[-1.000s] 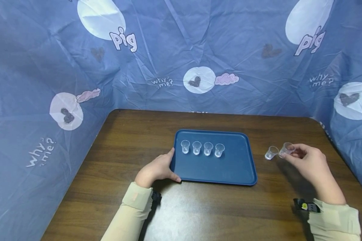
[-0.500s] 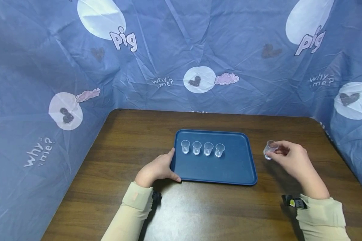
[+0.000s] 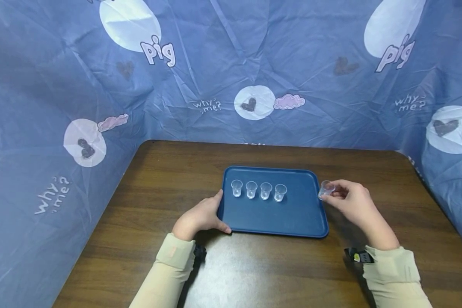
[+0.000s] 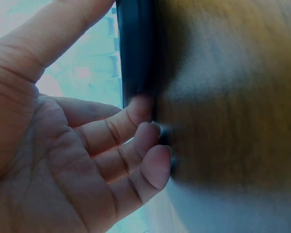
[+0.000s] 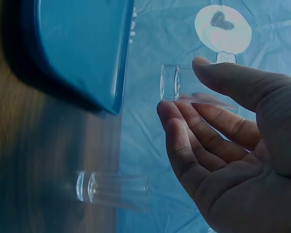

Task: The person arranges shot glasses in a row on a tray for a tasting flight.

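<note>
My right hand [image 3: 352, 201] pinches a small clear cup [image 3: 326, 190] between thumb and fingers. The cup is raised and overlaps the right rim of the blue tray [image 3: 292, 218] in the head view. Another clear cup [image 5: 116, 189] stands on the table in the right wrist view; in the head view it seems hidden behind my right hand. Several matching cups [image 3: 265, 191] stand upright in a row on the tray's far half. My left hand [image 3: 200, 216] rests against the tray's left near corner, fingers along the left side and thumb at the near edge.
The tray lies on a brown wooden table [image 3: 169, 175]. A blue printed cloth [image 3: 208, 77] hangs behind the table and along its sides. The tray's raised rim runs between the right hand and the row of cups.
My right hand has carried the held cup leftward, from beyond the standing cup to the tray's right rim. The left hand, the tray and the row of cups have stayed in place.
</note>
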`<action>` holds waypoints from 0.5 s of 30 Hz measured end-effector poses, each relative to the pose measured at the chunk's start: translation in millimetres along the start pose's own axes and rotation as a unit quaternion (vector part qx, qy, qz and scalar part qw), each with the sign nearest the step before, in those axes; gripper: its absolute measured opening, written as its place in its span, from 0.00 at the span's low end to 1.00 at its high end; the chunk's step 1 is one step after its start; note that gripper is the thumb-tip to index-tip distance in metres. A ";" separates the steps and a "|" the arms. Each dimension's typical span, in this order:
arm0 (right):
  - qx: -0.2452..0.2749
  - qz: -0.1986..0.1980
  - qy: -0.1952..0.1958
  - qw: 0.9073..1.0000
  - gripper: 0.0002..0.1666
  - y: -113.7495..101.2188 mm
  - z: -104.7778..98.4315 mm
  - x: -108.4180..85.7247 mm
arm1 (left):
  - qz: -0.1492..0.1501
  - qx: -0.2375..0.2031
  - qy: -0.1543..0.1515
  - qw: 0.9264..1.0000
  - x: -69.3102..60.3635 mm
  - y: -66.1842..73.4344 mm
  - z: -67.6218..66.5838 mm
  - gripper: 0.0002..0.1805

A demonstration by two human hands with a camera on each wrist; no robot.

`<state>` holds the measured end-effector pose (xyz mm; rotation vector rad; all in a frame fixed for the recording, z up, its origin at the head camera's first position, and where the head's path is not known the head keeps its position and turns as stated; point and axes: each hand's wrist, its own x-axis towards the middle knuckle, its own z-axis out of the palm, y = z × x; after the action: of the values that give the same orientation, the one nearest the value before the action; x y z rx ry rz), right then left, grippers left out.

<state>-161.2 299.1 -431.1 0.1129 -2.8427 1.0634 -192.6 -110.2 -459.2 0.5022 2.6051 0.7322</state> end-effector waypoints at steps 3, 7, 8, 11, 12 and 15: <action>0.002 0.000 -0.003 1.000 0.18 -2.7 4.2 1.9 | 0.006 -0.001 0.003 1.000 0.2 0.4 -0.3 0.70; 0.010 0.002 -0.013 1.000 0.17 -7.5 10.0 3.6 | 0.009 -0.003 0.004 1.000 0.2 1.0 -0.6 0.71; 0.011 0.003 -0.016 1.000 0.17 -9.3 11.4 4.0 | 0.010 -0.003 0.003 1.000 0.2 1.1 -0.6 0.71; 0.017 0.001 -0.023 1.000 0.18 -14.9 15.9 5.9 | 0.008 -0.005 0.003 1.000 0.2 0.8 -0.6 0.71; 0.018 0.002 -0.026 0.999 0.18 -16.6 17.5 6.5 | 0.007 -0.005 0.003 1.000 0.2 0.6 -0.5 0.71; 0.024 0.002 -0.036 0.999 0.19 -19.8 22.8 8.7 | 0.003 -0.006 0.001 1.000 0.3 0.4 -0.1 0.71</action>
<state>-169.3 268.8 -434.2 0.1523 -2.8829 1.1509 -192.8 -109.8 -459.0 0.5065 2.6008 0.7515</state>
